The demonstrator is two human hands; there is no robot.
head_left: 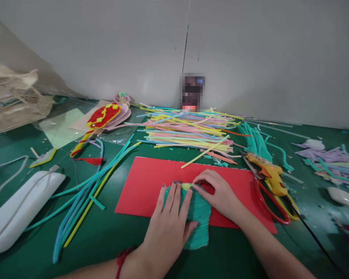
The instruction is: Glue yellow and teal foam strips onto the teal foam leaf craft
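Note:
A teal fuzzy piece (200, 223), seemingly made of pipe cleaners laid side by side, lies partly on a red card (142, 186) in front of me. My left hand (171, 213) rests flat on its left half, fingers stretched out and slightly spread. At the piece's top edge is a small yellow fuzzy strip (187, 186). My right hand (218, 192) pinches at the right end of this strip with thumb and forefinger. The fingertips partly hide the strip, and my left hand covers much of the teal piece.
Behind the card lies a heap of coloured pipe cleaners (189, 130). On the right are a yellow glue gun (275, 178) and red-handled scissors (263, 201). Leftward lie loose pipe cleaners (84, 190), a red-and-yellow fuzzy fan (103, 116) and a white power strip (26, 209). A grey wall (104, 46) stands behind.

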